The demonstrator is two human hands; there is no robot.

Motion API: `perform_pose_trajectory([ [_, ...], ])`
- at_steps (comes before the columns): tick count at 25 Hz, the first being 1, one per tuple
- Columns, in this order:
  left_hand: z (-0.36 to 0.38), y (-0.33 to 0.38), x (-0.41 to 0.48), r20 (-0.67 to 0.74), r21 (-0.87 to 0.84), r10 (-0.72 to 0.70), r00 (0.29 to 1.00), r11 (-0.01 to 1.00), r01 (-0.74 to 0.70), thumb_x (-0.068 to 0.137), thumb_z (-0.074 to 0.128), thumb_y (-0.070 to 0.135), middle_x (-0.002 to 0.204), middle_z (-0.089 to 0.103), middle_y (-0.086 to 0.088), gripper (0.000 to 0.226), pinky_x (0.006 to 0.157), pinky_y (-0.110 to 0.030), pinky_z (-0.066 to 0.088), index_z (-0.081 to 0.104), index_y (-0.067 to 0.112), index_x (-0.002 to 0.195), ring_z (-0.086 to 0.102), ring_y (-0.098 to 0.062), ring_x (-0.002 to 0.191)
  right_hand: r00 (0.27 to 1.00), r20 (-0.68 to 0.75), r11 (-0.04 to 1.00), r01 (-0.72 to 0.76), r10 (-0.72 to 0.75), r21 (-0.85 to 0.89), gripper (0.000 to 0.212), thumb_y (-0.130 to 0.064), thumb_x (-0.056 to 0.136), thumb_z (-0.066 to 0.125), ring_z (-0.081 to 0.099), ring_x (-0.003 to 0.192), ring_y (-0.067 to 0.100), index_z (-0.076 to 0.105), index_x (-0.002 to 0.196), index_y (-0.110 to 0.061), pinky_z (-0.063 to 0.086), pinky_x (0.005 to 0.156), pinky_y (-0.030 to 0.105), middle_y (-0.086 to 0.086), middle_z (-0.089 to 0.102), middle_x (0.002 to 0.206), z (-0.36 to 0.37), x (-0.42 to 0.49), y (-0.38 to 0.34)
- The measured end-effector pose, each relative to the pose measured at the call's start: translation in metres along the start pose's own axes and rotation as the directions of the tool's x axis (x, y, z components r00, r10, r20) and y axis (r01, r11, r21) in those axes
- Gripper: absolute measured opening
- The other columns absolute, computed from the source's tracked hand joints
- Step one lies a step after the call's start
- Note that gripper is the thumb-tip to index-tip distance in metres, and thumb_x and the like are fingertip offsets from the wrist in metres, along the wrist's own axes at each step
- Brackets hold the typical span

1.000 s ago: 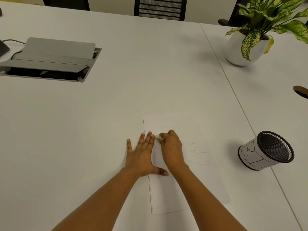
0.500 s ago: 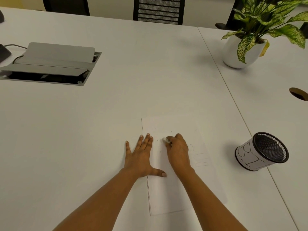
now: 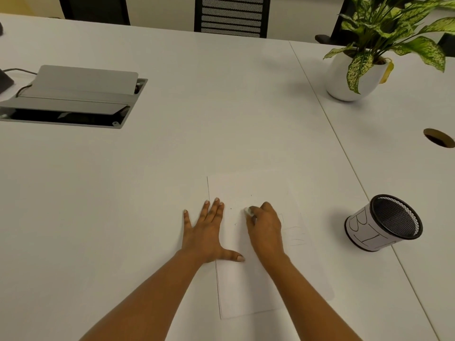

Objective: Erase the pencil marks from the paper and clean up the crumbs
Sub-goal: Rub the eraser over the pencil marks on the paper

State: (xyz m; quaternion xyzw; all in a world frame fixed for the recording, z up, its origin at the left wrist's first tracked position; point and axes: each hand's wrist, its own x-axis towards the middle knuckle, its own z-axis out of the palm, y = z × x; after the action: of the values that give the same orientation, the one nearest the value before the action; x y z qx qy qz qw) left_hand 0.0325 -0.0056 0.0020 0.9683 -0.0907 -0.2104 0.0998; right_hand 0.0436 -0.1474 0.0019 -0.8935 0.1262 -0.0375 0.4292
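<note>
A white sheet of paper [image 3: 248, 289] lies on the white table in front of me. Faint pencil marks [image 3: 294, 233] show on its right side, just right of my right hand. My right hand [image 3: 266, 227] pinches a small white eraser [image 3: 248, 211] and presses it on the paper's upper middle. My left hand [image 3: 205, 231] lies flat with fingers spread across the paper's left edge, thumb on the sheet. A few tiny dark crumbs [image 3: 231, 209] dot the paper between the hands.
A black mesh cup [image 3: 384, 223] wrapped in lettered paper stands tilted to the right. A potted plant [image 3: 354, 75] sits at the back right, a cable hole [image 3: 438, 137] at the far right. A grey open cable box [image 3: 69, 99] sits back left. Chairs stand behind the table.
My right hand with the eraser has slid to the right across the paper, away from my left hand's fingertips. The left hand stays flat in place. The camera has shifted slightly.
</note>
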Motion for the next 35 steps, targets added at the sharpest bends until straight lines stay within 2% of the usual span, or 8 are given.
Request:
perform_pose_trajectory([
  [4, 0.000, 0.000, 0.000, -0.007, 0.010, 0.000, 1.000, 1.000, 0.000, 0.061, 0.054, 0.079, 0.151, -0.028, 0.005, 0.127, 0.107, -0.059, -0.014, -0.022, 0.019, 0.143, -0.025, -0.014, 0.138, 0.996, 0.065, 0.994, 0.061, -0.067, 0.089, 0.013, -0.009, 0.088, 0.051, 0.043, 0.068, 0.011, 0.056, 0.087, 0.003, 0.038, 0.059, 0.018, -0.001, 0.041, 0.074, 0.015, -0.047, -0.003],
  [7, 0.000, 0.001, -0.001, -0.006, 0.011, 0.000, 1.000, 1.000, 0.000, 0.056, 0.052, 0.083, 0.150, -0.028, 0.006, 0.130, 0.107, -0.058, -0.015, -0.022, 0.019, 0.143, -0.026, -0.014, 0.138, 0.973, 0.026, 0.968, 0.230, -0.228, -0.103, 0.016, -0.012, 0.089, 0.053, 0.046, 0.072, 0.014, 0.063, 0.092, -0.001, 0.042, 0.064, 0.024, 0.000, 0.043, 0.079, 0.008, -0.034, 0.001],
  [11, 0.000, 0.001, 0.000, 0.008, 0.012, -0.004, 1.000, 1.000, 0.004, 0.052, 0.049, 0.087, 0.148, -0.032, 0.007, 0.134, 0.106, -0.059, -0.016, -0.024, 0.020, 0.142, -0.027, -0.014, 0.137, 0.992, -0.086, 0.986, 0.084, -0.097, -0.141, 0.019, -0.014, 0.090, 0.051, 0.049, 0.074, 0.018, 0.063, 0.095, 0.000, 0.040, 0.065, 0.024, 0.004, 0.045, 0.082, -0.002, -0.005, -0.003],
  [16, 0.000, 0.000, 0.000, -0.017, 0.016, 0.003, 1.000, 1.000, -0.003, 0.069, 0.052, 0.073, 0.149, -0.031, 0.006, 0.117, 0.109, -0.059, -0.013, -0.022, 0.020, 0.142, -0.025, -0.014, 0.138, 0.974, 0.069, 0.969, 0.224, -0.218, -0.101, 0.019, -0.014, 0.089, 0.052, 0.050, 0.077, 0.020, 0.065, 0.090, 0.000, 0.045, 0.068, 0.030, 0.003, 0.046, 0.081, 0.020, -0.039, -0.018],
  [22, 0.001, 0.000, 0.000, 0.008, 0.024, -0.003, 1.000, 1.000, 0.003, 0.052, 0.048, 0.087, 0.148, -0.031, 0.007, 0.133, 0.106, -0.058, -0.016, -0.024, 0.020, 0.142, -0.028, -0.014, 0.137, 0.990, -0.108, 0.984, 0.074, -0.093, -0.163, 0.020, -0.016, 0.090, 0.052, 0.053, 0.076, 0.021, 0.064, 0.094, 0.000, 0.035, 0.066, 0.023, 0.004, 0.046, 0.082, -0.009, 0.004, 0.002],
  [28, -0.001, 0.000, 0.000, -0.016, 0.024, 0.004, 1.000, 1.000, -0.003, 0.066, 0.051, 0.076, 0.151, -0.028, 0.005, 0.120, 0.108, -0.058, -0.014, -0.022, 0.019, 0.143, -0.024, -0.014, 0.138, 0.975, 0.068, 0.972, 0.216, -0.210, -0.094, 0.019, -0.016, 0.088, 0.053, 0.048, 0.072, 0.017, 0.064, 0.082, -0.001, 0.036, 0.064, 0.023, 0.002, 0.045, 0.078, 0.023, -0.035, -0.013],
  [31, -0.002, 0.001, -0.001, 0.004, 0.010, -0.008, 1.000, 1.000, 0.008, 0.049, 0.047, 0.087, 0.150, -0.028, 0.008, 0.134, 0.106, -0.056, -0.016, -0.022, 0.020, 0.143, -0.026, -0.012, 0.138, 0.986, -0.033, 0.982, 0.157, -0.161, -0.106, 0.019, -0.018, 0.089, 0.055, 0.045, 0.069, 0.015, 0.067, 0.092, -0.004, 0.032, 0.061, 0.020, 0.002, 0.045, 0.078, -0.002, -0.020, 0.003],
  [35, -0.002, 0.001, -0.001, 0.008, 0.023, -0.008, 1.000, 1.000, 0.008, 0.053, 0.051, 0.085, 0.150, -0.029, 0.007, 0.134, 0.106, -0.057, -0.016, -0.023, 0.020, 0.143, -0.027, -0.013, 0.137, 0.984, -0.176, 0.996, -0.015, -0.001, -0.090, 0.022, -0.017, 0.088, 0.056, 0.048, 0.069, 0.018, 0.064, 0.087, 0.003, 0.035, 0.065, 0.024, 0.007, 0.048, 0.081, -0.036, 0.001, 0.021],
])
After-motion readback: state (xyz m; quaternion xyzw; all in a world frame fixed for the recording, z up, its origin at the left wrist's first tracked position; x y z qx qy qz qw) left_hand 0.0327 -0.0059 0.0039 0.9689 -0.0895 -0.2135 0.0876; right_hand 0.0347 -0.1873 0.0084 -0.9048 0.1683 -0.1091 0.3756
